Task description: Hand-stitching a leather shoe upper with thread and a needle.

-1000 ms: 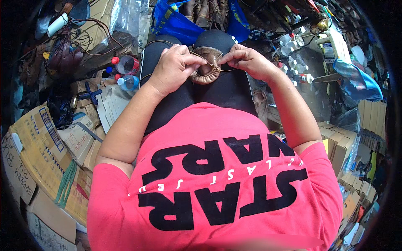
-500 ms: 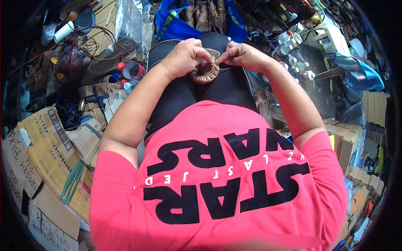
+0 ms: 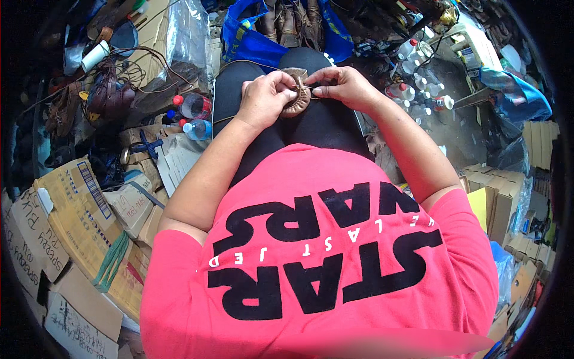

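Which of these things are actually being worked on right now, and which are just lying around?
In hand:
- small brown leather shoe on the lap, held by left hand and right hand

Lying about:
- plastic bottles
- blue bag of shoes
- flattened cardboard boxes
- white bottles

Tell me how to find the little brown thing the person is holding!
Start at the person's black-clad lap at the top middle. Both hands meet there: the left hand and right hand pinch a small round brown leather piece between them. It is the only thing held, unlike the brown boots in the blue bag beyond.
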Motion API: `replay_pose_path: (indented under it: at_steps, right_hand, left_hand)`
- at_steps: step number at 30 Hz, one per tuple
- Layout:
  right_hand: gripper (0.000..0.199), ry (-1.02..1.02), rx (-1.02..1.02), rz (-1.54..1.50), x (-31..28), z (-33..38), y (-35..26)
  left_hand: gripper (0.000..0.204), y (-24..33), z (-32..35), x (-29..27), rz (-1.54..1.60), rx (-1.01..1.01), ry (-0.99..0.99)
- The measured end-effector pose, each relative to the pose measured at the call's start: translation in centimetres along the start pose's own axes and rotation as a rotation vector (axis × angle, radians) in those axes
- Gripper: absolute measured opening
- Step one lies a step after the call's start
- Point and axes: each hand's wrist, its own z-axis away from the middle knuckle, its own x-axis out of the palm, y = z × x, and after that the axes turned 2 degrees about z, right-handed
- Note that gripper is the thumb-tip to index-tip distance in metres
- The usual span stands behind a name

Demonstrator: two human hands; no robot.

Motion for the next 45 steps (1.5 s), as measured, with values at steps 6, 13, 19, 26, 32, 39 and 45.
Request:
replay_pose_path:
  at_steps: [6,13,19,26,32,39,45]
  right_hand:
    - [0.018,-0.055,-0.093,0.143,-0.8,-1.0,-1.2]
    - [0.017,-0.028,-0.267,0.380,-0.6,-1.4,-2.1]
    - [0.011,0.007,-0.101,-0.079,-2.4,0.2,0.0]
    - [0.013,0.032,-0.192,0.303,-2.8,2.1,0.5]
    - [0.015,0.236,-0.157,0.387,-5.9,1.4,-2.0]
    - [0.015,0.046,-0.395,0.924,-3.9,1.0,-5.6]
    - [0.018,-0.129,-0.395,1.200,-0.1,-0.2,-5.7]
  left_hand:
    - [0.015,1.0,-1.4,-0.6,0.027,0.087,-0.137]
    - [0.010,1.9,-2.8,-2.7,-0.346,0.343,-0.292]
    - [0.006,0.2,-0.8,-4.1,-0.497,0.488,-0.185]
    - [0.011,1.2,-1.5,-2.1,-0.172,0.176,-0.343]
    - [0.012,1.8,-1.9,-2.2,-0.415,0.366,-0.346]
    - [0.011,0.6,-1.9,-2.0,-0.363,0.418,-0.293]
    - [0.011,-0.1,-1.9,-2.2,-0.318,0.466,-0.298]
